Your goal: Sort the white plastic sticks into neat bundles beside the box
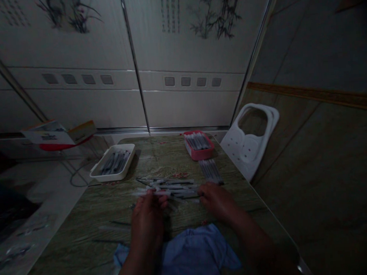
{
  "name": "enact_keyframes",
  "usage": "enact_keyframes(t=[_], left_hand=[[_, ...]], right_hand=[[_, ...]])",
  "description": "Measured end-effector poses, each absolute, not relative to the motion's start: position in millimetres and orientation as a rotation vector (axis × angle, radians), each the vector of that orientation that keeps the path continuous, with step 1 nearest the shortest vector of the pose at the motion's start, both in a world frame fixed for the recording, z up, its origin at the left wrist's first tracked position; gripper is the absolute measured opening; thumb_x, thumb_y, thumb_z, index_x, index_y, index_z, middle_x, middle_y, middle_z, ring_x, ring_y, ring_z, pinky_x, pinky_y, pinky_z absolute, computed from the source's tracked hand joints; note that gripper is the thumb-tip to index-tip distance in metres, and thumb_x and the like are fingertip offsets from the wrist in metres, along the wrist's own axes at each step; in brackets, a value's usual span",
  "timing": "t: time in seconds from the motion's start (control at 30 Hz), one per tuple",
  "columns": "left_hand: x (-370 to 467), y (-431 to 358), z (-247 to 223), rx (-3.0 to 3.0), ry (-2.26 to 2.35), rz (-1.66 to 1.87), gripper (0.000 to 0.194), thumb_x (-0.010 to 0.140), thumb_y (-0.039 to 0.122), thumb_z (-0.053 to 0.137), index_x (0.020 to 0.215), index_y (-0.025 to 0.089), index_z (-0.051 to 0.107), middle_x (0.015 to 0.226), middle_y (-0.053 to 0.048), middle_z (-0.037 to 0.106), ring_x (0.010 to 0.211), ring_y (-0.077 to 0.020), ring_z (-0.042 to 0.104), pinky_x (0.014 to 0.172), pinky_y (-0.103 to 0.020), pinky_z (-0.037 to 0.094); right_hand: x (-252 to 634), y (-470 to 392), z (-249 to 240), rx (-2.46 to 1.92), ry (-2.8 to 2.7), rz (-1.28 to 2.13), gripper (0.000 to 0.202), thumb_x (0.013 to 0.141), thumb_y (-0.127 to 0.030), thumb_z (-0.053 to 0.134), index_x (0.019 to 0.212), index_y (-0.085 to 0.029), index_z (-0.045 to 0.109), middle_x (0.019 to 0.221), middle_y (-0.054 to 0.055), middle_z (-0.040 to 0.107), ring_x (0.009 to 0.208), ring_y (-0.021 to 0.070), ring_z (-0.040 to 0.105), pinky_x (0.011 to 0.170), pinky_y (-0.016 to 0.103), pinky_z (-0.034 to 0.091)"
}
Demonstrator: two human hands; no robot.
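Note:
A loose pile of pens or pen parts [174,188] lies across the middle of the table. My left hand [150,210] is at the pile's left end, its fingers curled and pinched near a pale piece; what they hold is too dim to make out. At the pile's right end my right hand [213,198] is closed, fingertips at the end of a dark thin piece, its grip partly hidden. Just beyond it is a neat row of pens [211,172]. A pink basket [202,154] full of similar pens stands behind that row. At the left, a white tray [122,174] holds more dark pens.
Blue cloth [191,257] lies at the table's near edge. Small reddish bits [181,175] are scattered behind the pile. A few thin pieces [114,227] lie left of my left arm. A white folding chair [249,144] stands right; a red stool [64,145] bears an open box.

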State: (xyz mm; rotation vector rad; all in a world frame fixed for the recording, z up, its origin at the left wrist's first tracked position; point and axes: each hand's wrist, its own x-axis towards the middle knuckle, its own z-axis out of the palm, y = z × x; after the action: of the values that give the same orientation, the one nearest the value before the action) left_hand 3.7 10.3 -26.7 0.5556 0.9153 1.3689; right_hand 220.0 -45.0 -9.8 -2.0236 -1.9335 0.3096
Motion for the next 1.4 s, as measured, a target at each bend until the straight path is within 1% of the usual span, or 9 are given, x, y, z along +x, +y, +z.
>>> enact_keyframes(t=[0.17,0.33,0.43,0.6,0.87,0.97,1.1,1.23,1.4], left_hand=[[3.9,10.2,-27.5,0.537,0.913,1.363,0.015,0.087,0.029,0.067,0.094,0.017,0.062,0.085,-0.003,0.069,0.074,-0.0142,0.068,0.065,-0.025,0.056],[3.8,9.2,-27.8,0.515,0.867,1.359,0.017,0.084,0.029,0.070,0.093,0.017,0.062,0.084,-0.002,0.068,0.073,-0.0134,0.068,0.066,-0.024,0.055],[4.1,8.6,-26.8,0.512,0.876,1.347,0.019,0.083,0.030,0.071,0.093,0.017,0.062,0.082,-0.002,0.068,0.071,-0.0132,0.067,0.065,-0.024,0.055],[4.4,7.1,-22.6,0.504,0.894,1.321,0.019,0.084,0.031,0.070,0.095,0.017,0.063,0.082,-0.002,0.068,0.069,-0.0128,0.067,0.061,-0.023,0.054],[4.1,7.1,-22.2,0.485,0.869,1.311,0.018,0.084,0.030,0.070,0.094,0.017,0.063,0.083,-0.003,0.069,0.070,-0.0130,0.068,0.062,-0.023,0.054],[4.7,5.9,-20.5,0.481,0.879,1.293,0.017,0.086,0.029,0.069,0.095,0.016,0.063,0.086,-0.004,0.069,0.071,-0.0130,0.068,0.062,-0.023,0.055],[4.8,5.6,-21.3,0.482,0.879,1.289,0.016,0.086,0.027,0.068,0.096,0.016,0.062,0.087,-0.005,0.069,0.070,-0.0131,0.068,0.061,-0.023,0.055],[4.2,6.6,-22.7,0.458,0.866,1.318,0.016,0.087,0.028,0.068,0.097,0.017,0.063,0.086,-0.004,0.068,0.070,-0.0128,0.068,0.062,-0.023,0.055],[4.6,6.4,-19.9,0.458,0.877,1.317,0.016,0.087,0.027,0.067,0.098,0.016,0.062,0.084,-0.004,0.068,0.066,-0.0117,0.066,0.060,-0.022,0.055]], right_hand=[[217.1,-45.0,-10.5,-2.051,-1.980,0.340,0.010,0.084,-0.017,0.058,0.089,-0.021,0.066,0.094,0.006,0.067,0.089,0.0191,0.061,0.073,0.028,0.034],[217.6,-46.8,-9.8,-2.029,-2.015,0.380,0.004,0.084,-0.020,0.060,0.085,-0.021,0.063,0.088,0.004,0.067,0.081,0.0173,0.060,0.065,0.027,0.030],[214.6,-47.7,-8.5,-2.069,-2.026,0.392,0.005,0.085,-0.020,0.058,0.084,-0.021,0.063,0.087,0.004,0.068,0.079,0.0179,0.060,0.062,0.028,0.027],[214.3,-50.5,-6.0,-2.032,-2.065,0.419,0.007,0.086,-0.019,0.057,0.084,-0.020,0.063,0.087,0.006,0.068,0.079,0.0186,0.059,0.063,0.028,0.027],[228.4,-58.2,4.1,-1.743,-1.786,0.797,0.009,0.087,-0.025,0.056,0.082,-0.020,0.061,0.079,-0.001,0.062,0.074,0.0152,0.056,0.061,0.024,0.033],[225.3,-58.3,6.9,-1.619,-1.711,0.913,0.008,0.087,-0.025,0.056,0.082,-0.019,0.059,0.077,-0.002,0.057,0.073,0.0144,0.052,0.061,0.024,0.034],[220.1,-56.8,9.5,-1.459,-1.545,1.166,0.006,0.084,-0.024,0.058,0.087,-0.020,0.059,0.075,-0.004,0.053,0.069,0.0128,0.048,0.060,0.023,0.036],[223.3,-57.5,15.7,-1.348,-1.431,1.303,0.012,0.080,-0.022,0.061,0.092,-0.019,0.060,0.078,-0.003,0.054,0.070,0.0118,0.049,0.062,0.023,0.038],[229.8,-61.0,22.7,-1.276,-1.384,1.391,0.020,0.078,-0.020,0.067,0.096,-0.019,0.058,0.075,-0.004,0.053,0.066,0.0101,0.047,0.059,0.022,0.035]])
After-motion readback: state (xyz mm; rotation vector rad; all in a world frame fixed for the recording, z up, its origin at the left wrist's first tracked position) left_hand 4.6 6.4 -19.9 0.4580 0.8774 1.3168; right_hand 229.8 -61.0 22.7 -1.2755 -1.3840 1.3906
